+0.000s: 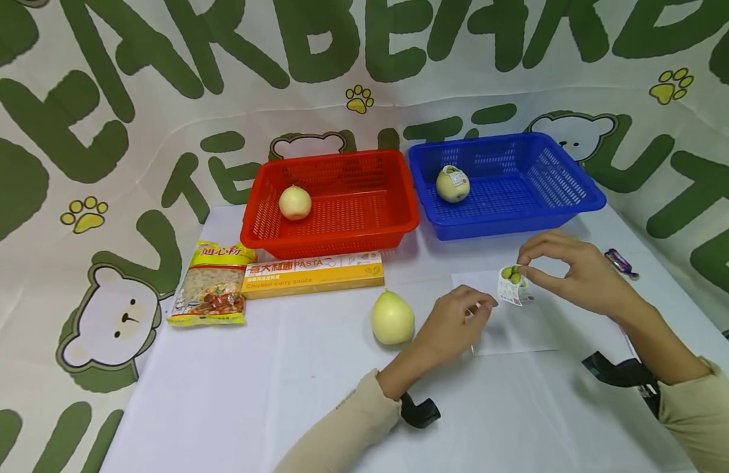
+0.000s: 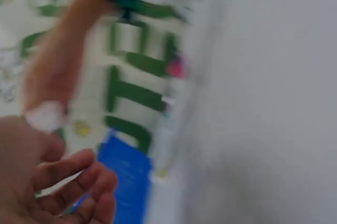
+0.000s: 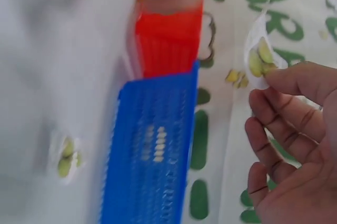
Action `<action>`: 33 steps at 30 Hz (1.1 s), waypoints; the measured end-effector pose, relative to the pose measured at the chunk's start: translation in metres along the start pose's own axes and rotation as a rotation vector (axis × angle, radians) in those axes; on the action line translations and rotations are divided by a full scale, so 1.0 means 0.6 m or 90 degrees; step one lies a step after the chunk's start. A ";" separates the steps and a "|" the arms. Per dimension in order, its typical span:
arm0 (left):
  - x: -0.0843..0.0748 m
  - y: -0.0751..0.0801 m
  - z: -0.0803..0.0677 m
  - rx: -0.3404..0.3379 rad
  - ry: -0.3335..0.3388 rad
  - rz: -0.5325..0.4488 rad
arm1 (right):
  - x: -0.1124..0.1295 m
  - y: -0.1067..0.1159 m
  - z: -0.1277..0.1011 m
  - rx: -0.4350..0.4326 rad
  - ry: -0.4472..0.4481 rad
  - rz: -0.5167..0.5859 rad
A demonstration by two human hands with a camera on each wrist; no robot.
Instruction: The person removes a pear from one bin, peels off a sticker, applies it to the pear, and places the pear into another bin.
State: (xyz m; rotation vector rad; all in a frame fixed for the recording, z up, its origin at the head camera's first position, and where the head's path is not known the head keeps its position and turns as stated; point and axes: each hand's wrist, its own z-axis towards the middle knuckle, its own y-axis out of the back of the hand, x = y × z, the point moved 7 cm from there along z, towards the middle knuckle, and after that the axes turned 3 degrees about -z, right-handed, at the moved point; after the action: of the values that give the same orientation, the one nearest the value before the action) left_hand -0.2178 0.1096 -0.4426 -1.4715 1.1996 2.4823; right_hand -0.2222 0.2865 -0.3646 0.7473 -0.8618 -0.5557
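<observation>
My right hand (image 1: pixel 521 270) pinches a small white sticker (image 1: pixel 514 284) printed with green fruit, held just above a white backing sheet (image 1: pixel 518 332) on the table. The right wrist view shows the same sticker (image 3: pixel 260 58) between thumb and fingertip (image 3: pixel 284 79). My left hand (image 1: pixel 479 307) rests at the sheet's left edge with loosely curled fingers (image 2: pixel 79 174) that hold nothing. A bare yellow pear (image 1: pixel 393 318) stands just left of that hand.
At the back, a red basket (image 1: pixel 394 226) holds one pear (image 1: pixel 295 202), and a blue basket (image 1: pixel 577 197) holds a pear with a sticker (image 1: pixel 452 184). A pasta box (image 1: pixel 314 274) and a noodle packet (image 1: pixel 213 286) lie front left. A purple wrapper (image 1: pixel 620 261) lies right.
</observation>
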 end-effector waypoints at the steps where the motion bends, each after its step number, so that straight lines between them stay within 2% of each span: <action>1: -0.001 0.020 -0.001 -0.029 0.024 -0.072 | 0.010 -0.003 0.004 0.002 0.017 0.005; 2: -0.002 0.039 -0.002 -0.057 0.045 -0.129 | 0.021 -0.007 0.009 0.005 0.028 0.008; 4: -0.004 0.072 -0.005 -0.103 0.065 -0.180 | 0.039 -0.015 0.019 0.015 0.036 0.014; 7: -0.003 0.106 -0.011 -0.129 0.056 -0.178 | 0.062 -0.032 0.035 0.028 0.039 0.018; 12: 0.016 0.144 -0.027 -0.148 0.031 -0.178 | 0.081 -0.066 0.055 0.042 0.022 0.050; 14: 0.026 0.159 -0.036 -0.161 0.037 -0.190 | 0.081 -0.081 0.061 0.041 -0.008 0.069; 16: 0.038 0.173 -0.046 -0.174 0.062 -0.208 | 0.079 -0.098 0.063 0.045 -0.047 0.092; 21: 0.066 0.196 -0.075 -0.187 0.146 -0.229 | 0.081 -0.152 0.064 0.084 -0.141 0.211; 25: 0.079 0.210 -0.099 -0.189 0.170 -0.197 | 0.090 -0.193 0.068 0.097 -0.178 0.302; 30: 0.088 0.220 -0.125 -0.214 0.177 -0.132 | 0.100 -0.229 0.077 0.130 -0.196 0.321; 33: 0.089 0.218 -0.130 -0.210 0.173 -0.104 | 0.102 -0.243 0.077 0.147 -0.199 0.313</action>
State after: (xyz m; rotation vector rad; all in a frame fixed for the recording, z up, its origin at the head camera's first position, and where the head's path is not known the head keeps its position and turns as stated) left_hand -0.2384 -0.0494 -0.4249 -1.9484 0.6731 2.5177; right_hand -0.2472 0.1367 -0.4283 0.6305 -1.3685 -0.1326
